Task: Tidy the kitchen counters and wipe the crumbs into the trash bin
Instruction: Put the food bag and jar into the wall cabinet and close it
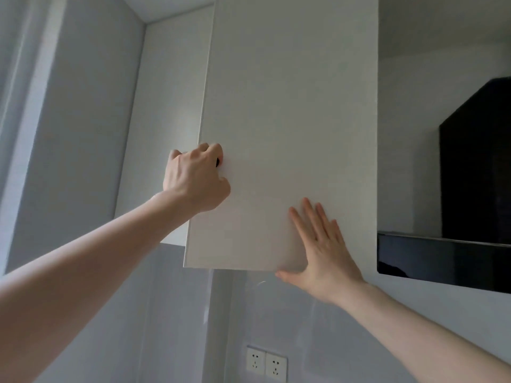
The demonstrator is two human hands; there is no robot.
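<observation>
Overhead, the left hand (195, 179) is clenched, its fingers (214, 150) curled tight around a small dark knob (217, 162) on the plain white flat-fronted wall cupboard door (287, 128); only a sliver of the knob shows between the knuckles and the panel. The right hand (320, 252) is released and flat, its fingers (309, 217) spread a little and pointing up and to the left, the palm pressed against the lower right part of the same door, with the thumb lying along the door's bottom edge. It holds nothing. The door stands slightly ajar, its left edge swung out from the white cupboard body (166, 120) behind it, so a narrow gap shows along that side. Its surface is smooth, matte and unmarked. To the right hangs a glossy black range hood (470, 189), just beside the cupboard. Below, on the pale grey tiled wall (177, 313), sits a pair of white power sockets (266, 364). No counter, crumbs or bin come into view from this upward angle.
</observation>
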